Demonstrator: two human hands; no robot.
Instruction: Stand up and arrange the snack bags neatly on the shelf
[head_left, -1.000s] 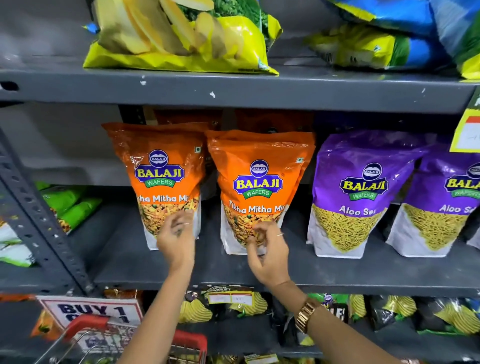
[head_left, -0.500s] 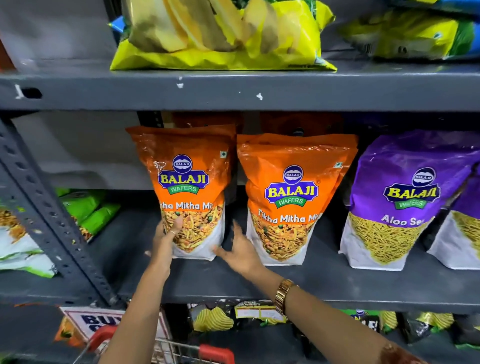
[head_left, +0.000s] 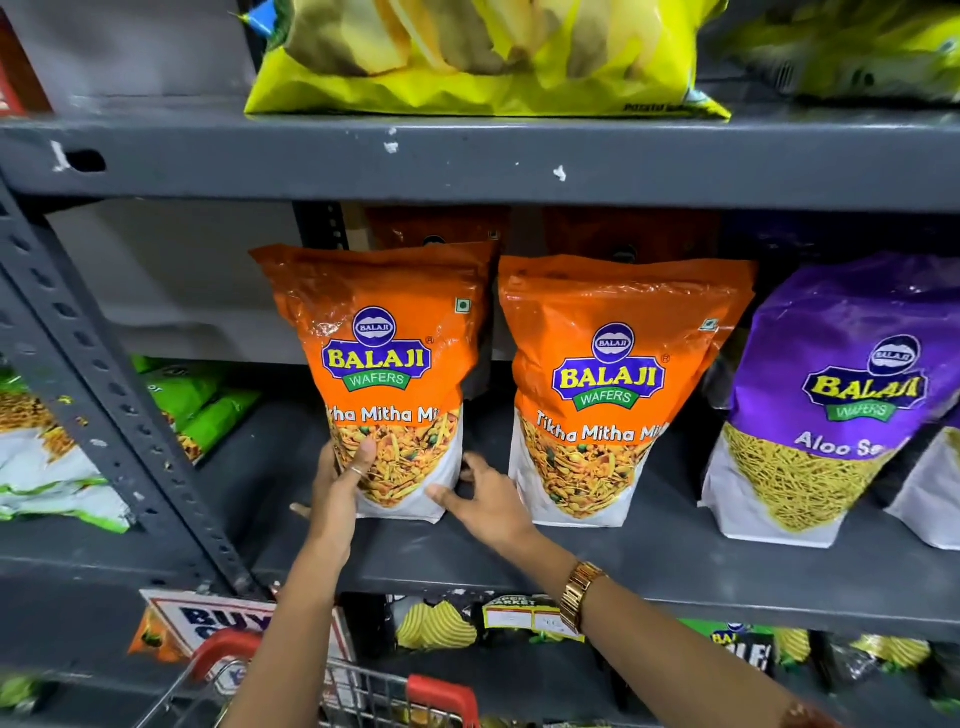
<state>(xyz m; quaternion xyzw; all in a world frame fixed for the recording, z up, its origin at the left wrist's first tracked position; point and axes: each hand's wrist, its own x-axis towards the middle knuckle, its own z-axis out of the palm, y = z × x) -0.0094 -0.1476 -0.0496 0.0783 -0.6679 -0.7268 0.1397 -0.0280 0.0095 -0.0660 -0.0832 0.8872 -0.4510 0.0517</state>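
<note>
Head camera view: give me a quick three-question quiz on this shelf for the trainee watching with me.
1. True or false: the purple Aloo Sev bag stands left of both orange bags.
2. Which hand has its fingers on the front window of the left orange bag?
3. The right hand is: A) gripping the right orange bag, B) in the gap between the orange bags, C) on the cart handle.

Key: 1 false; 2 left hand; 3 B.
</note>
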